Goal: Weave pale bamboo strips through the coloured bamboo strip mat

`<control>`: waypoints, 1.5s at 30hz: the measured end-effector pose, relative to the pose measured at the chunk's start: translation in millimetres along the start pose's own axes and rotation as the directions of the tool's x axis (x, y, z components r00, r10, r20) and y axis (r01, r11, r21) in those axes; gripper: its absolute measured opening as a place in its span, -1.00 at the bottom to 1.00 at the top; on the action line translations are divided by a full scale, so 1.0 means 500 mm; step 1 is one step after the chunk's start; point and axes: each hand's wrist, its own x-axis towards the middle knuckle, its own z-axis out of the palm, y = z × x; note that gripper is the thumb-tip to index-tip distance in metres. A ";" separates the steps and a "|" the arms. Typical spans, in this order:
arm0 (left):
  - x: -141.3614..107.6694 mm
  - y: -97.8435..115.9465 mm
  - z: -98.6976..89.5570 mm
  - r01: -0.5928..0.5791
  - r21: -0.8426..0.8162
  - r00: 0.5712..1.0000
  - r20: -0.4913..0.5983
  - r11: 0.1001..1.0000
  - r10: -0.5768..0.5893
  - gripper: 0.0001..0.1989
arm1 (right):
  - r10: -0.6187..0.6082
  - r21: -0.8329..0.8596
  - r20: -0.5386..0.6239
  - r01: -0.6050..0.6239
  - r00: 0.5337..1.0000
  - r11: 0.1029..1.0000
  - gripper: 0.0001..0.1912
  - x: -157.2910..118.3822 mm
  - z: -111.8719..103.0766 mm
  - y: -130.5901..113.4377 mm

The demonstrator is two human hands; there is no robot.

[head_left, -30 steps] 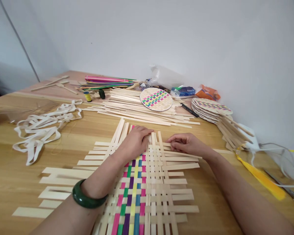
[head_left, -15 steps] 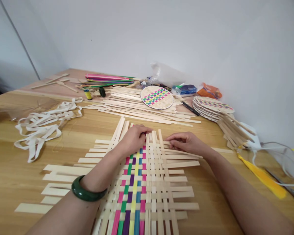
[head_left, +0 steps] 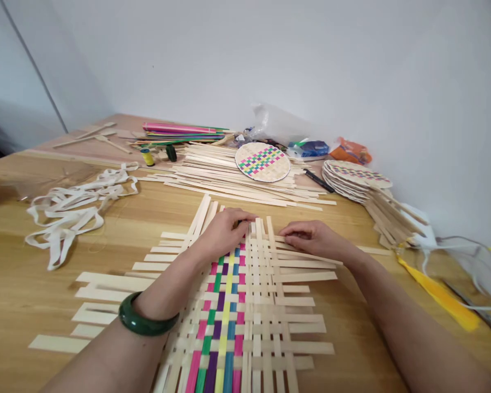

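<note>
A half-woven mat of pale flat strips (head_left: 265,316) lies before me, with pink, green, purple, yellow and blue strips (head_left: 225,311) running lengthwise through its middle. My left hand (head_left: 227,230), below a dark green bangle (head_left: 147,316), rests over the mat's far end. Its fingers are curled together on the lengthwise strips there; their tips are partly hidden. At the far right edge, my right hand (head_left: 313,240) pinches the end of a pale crosswise strip (head_left: 281,238) between thumb and fingers. Loose strip ends stick out unevenly on both sides of the mat.
Behind the mat lie a pile of pale strips (head_left: 213,177), a round woven fan piece (head_left: 262,162) and coloured strips (head_left: 180,131). White ribbon (head_left: 65,218) and a yellow thread spool (head_left: 148,157) are left. Stacked round pieces (head_left: 343,183), a yellow tassel (head_left: 437,295) and cables (head_left: 474,256) are right.
The mat's strips have shifted very slightly to the right. Both hands keep nearly the same place and grip.
</note>
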 end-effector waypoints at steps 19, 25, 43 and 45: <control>0.004 -0.009 0.008 -0.119 0.176 0.992 -0.013 0.977 0.123 -0.60 | 0.063 0.133 -0.006 -0.061 0.998 0.989 -0.62 0.000 0.001 -0.001; 0.002 -0.010 0.006 -0.091 0.149 0.996 -0.008 0.985 0.094 -0.61 | 0.018 0.124 -0.026 -0.015 0.999 0.992 -0.62 0.003 0.005 -0.003; 0.004 0.005 0.013 0.093 -0.042 0.996 -0.011 0.995 -0.093 -0.88 | 0.075 -0.031 -0.080 -0.078 0.994 0.996 -0.65 0.002 -0.013 0.017; 0.002 0.010 0.012 0.130 -0.132 0.991 0.020 0.983 -0.129 -0.90 | 0.083 -0.018 -0.073 -0.085 0.994 0.996 -0.66 0.001 -0.014 0.015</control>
